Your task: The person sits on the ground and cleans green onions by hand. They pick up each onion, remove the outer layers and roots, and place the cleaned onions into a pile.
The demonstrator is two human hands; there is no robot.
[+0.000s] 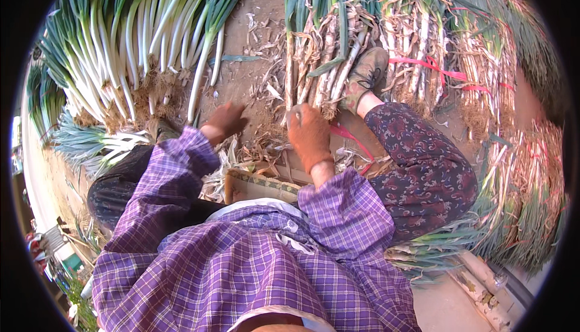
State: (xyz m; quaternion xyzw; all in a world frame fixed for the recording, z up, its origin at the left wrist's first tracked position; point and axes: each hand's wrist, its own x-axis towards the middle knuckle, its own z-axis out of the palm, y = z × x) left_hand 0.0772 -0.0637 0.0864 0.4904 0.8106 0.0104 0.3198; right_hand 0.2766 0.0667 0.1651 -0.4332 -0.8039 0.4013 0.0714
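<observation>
My right hand (308, 136), in an orange work glove, has its fingers curled at the root end of a green onion (289, 75) at the left edge of an unpeeled pile. The unpeeled green onions (329, 42) have dry brown skins and lie with green tops pointing away. My left hand (226, 119), also gloved, is low over the skin-littered ground, left of the right hand; its fingers are blurred. At the far left lies a heap of clean green onions (130, 42), white-stemmed with roots toward me. One clean stalk (204, 69) lies at the heap's right edge.
Bundles tied with red ribbon (432, 66) lie to the right, with more stacked green onions (525, 187) beyond my knee. Peeled dry skins (260, 42) litter the ground. A low seat or box edge (257, 186) is between my legs. My shoe (367, 69) presses beside the unpeeled pile.
</observation>
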